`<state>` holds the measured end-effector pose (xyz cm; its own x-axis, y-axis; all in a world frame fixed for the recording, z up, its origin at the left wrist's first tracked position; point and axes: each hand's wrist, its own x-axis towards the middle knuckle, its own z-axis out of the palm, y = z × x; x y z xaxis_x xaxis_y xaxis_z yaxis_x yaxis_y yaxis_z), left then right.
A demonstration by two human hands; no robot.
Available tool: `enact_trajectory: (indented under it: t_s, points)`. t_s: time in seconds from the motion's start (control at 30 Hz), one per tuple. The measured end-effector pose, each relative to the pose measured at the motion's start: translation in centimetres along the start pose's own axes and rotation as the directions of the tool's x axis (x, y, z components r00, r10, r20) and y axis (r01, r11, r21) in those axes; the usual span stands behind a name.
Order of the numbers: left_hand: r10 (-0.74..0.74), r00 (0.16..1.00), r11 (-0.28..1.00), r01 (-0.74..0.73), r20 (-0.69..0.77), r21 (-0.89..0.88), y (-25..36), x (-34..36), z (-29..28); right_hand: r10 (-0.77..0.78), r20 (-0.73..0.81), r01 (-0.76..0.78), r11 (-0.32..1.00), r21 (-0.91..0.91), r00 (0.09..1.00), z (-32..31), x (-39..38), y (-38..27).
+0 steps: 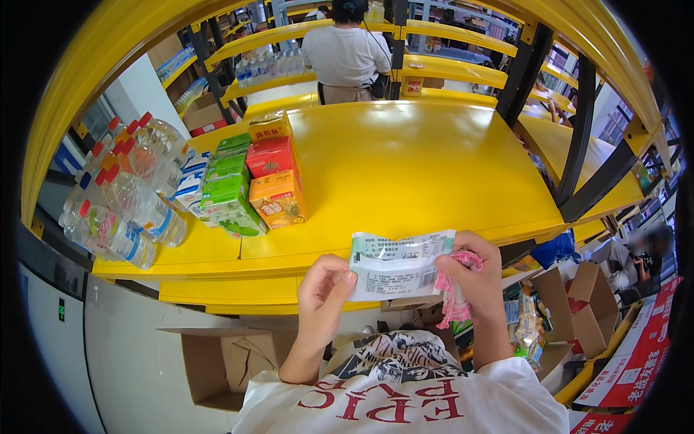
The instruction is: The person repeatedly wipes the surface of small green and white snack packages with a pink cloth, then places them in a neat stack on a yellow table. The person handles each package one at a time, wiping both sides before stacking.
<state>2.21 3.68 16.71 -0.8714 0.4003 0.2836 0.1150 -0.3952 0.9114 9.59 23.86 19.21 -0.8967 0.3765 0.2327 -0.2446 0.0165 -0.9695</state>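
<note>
In front of my chest I hold a flat white packet (396, 269) with pale green edges, its printed back with a barcode turned up. My left hand (322, 288) is closed on its left edge, thumb on top. My right hand (483, 281) pinches the right edge and also holds a crumpled pink-and-white cloth (455, 307) that hangs below the packet. Beyond my hands lies the yellow shelf (405, 166). On it, left of the packet, stand rows of drink cartons: green ones (231, 202), red (272, 155), orange (277, 200) and white-blue (191, 186).
Several clear bottles with red caps (134, 192) stand at the shelf's left end. Cardboard boxes lie below, one at left (210, 362) and one at right (578, 304), near packaged goods (531, 325). Black posts (578, 137) bound the shelf. A person (347, 54) sits beyond it.
</note>
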Motion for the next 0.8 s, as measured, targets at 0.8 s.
enact_trajectory:
  t_s: [0.8]
  points:
    - [0.288, 0.948, 0.932, -0.31, 0.132, 0.189, 1.2, -0.3, -0.7, -0.383, 0.1, 0.396, 0.892, -0.217, 0.918, -1.1, 0.1, 0.1]
